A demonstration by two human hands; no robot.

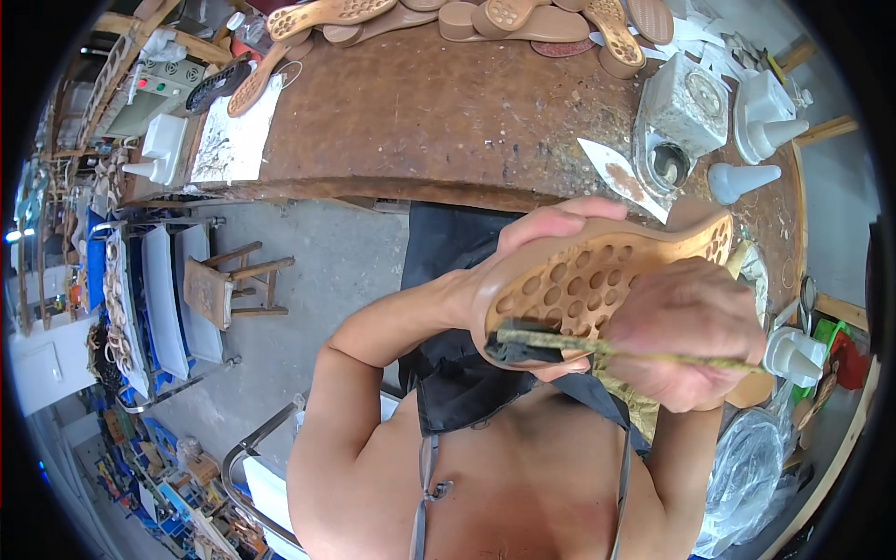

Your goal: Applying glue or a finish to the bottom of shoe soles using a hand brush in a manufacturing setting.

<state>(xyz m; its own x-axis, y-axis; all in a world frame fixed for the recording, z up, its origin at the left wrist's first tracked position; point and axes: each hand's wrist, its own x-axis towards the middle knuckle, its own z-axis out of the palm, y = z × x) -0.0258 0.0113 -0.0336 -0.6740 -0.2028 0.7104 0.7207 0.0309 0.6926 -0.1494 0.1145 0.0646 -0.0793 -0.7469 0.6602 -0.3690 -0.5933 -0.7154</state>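
Observation:
My left hand (551,224) is wrapped around a tan shoe sole (583,275) and keeps it tilted in front of my chest, just off the bench's near edge. Rows of round hollows cover the face of the sole turned toward me. In my right hand (686,327) is a brush (644,353) with a thin, stained yellowish handle. Its dark bristle end lies over the rim of the sole's wide left end. The right fist hides part of the sole's middle, and the fingers of my left hand are partly behind the sole.
Several tan soles (523,23) line the far edge of the brown workbench (392,112). At right stand a glue-stained pot (668,168), a white spouted bottle (765,121) and a pale nozzle (742,180). A wooden stool (210,291) and a rack of trays (163,299) are on the left.

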